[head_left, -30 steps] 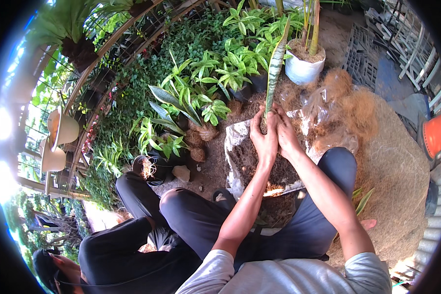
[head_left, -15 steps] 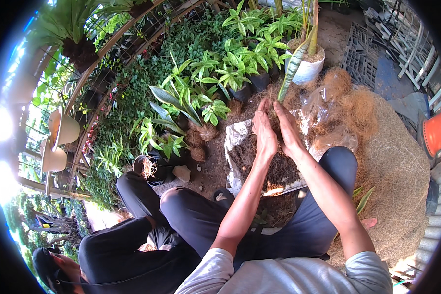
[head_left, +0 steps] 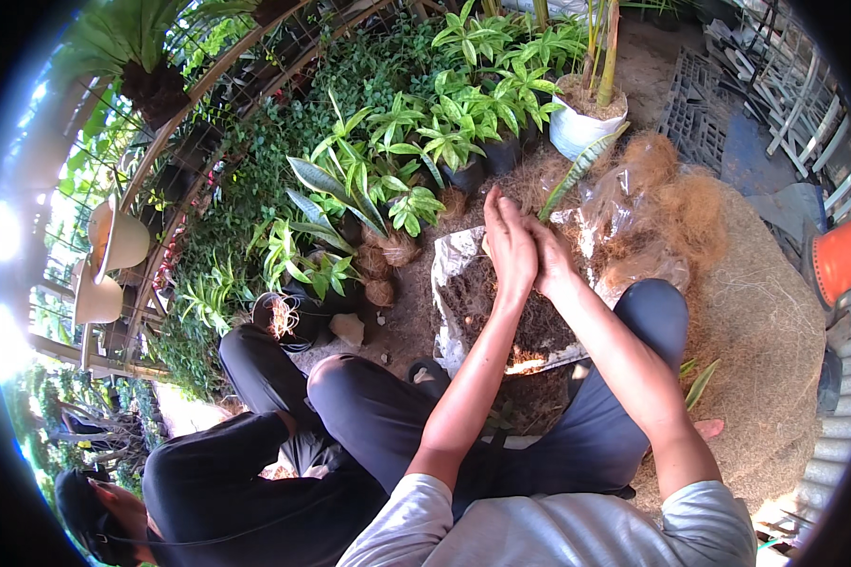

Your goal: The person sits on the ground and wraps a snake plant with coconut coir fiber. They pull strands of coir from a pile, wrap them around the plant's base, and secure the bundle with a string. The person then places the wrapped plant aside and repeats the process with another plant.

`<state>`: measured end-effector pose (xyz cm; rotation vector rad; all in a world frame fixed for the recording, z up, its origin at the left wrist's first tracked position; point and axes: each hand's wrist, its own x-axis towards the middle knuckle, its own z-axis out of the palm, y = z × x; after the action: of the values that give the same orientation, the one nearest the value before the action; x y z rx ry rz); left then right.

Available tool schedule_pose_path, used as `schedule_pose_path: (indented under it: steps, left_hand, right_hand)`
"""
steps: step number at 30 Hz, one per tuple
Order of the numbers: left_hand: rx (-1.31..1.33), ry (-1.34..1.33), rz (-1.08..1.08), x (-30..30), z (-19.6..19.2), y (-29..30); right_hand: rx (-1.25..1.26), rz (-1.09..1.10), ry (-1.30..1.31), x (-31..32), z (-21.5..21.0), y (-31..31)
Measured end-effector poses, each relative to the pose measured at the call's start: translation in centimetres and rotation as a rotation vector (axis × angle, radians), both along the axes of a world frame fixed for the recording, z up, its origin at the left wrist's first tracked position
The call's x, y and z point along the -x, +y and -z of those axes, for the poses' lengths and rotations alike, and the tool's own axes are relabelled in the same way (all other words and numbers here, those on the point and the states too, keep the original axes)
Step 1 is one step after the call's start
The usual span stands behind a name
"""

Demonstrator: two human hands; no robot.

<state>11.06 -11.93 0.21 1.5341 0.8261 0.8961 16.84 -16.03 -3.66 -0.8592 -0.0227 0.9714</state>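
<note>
In front of me, over an open white sack point(head_left: 444, 333) of dark soil and fibre, my left hand point(head_left: 512, 248) and my right hand point(head_left: 553, 261) are pressed palm to palm. Between them sits the base of a snake plant point(head_left: 573, 174), its banded green leaf leaning up and to the right past my right fingertips. My palms hide the plant's lower end and whatever surrounds it. The fingers of both hands are straight and held close together, and the left ones reach a little farther than the right.
Brown coconut fibre point(head_left: 698, 217) and clear plastic point(head_left: 615, 200) lie right of the sack. Potted green plants point(head_left: 463, 151) and wrapped root balls point(head_left: 378, 291) stand beyond and left. A white pot point(head_left: 584, 128) is at the back. Another person point(head_left: 246, 482) sits close on my left. An orange container point(head_left: 840, 257) stands far right.
My hands have come closer together, the left sliding forward against the right. The snake plant's leaf has tipped from nearly upright toward the right.
</note>
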Motion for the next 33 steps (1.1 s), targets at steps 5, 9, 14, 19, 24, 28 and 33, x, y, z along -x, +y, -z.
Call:
schedule_pose_path:
  steps: [5, 9, 14, 19, 24, 28, 33]
  left_hand:
    - [-0.171, 0.076, -0.123, -0.3, 2.0, 1.8]
    - [-0.154, 0.101, -0.151, -0.1, 2.7, 1.9]
    - [-0.084, 0.059, -0.181, -0.2, 3.1, 1.8]
    - [-0.062, 0.101, -0.222, -0.3, 4.1, 1.8]
    - [0.04, 0.082, -0.09, -0.3, 5.0, 3.0]
    - [-0.178, 0.03, 0.099, 0.1, 3.5, 3.2]
    - [-0.24, 0.288, 0.049, 0.0, 5.8, 3.4]
  right_hand:
    - [-0.02, -0.022, -0.054, 1.3, -1.1, 0.2]
    - [0.06, -0.036, -0.085, 1.5, -1.2, 0.3]
    - [0.151, -0.021, -0.12, 1.2, 0.7, 0.6]
    - [0.263, -0.029, -0.134, 1.4, 1.2, 0.9]
    - [0.229, -0.043, -0.037, 1.1, 1.5, 1.4]
    - [0.078, -0.029, 0.128, 0.1, 3.3, 1.6]
    - [0.033, -0.076, 0.119, 0.8, 3.4, 1.7]
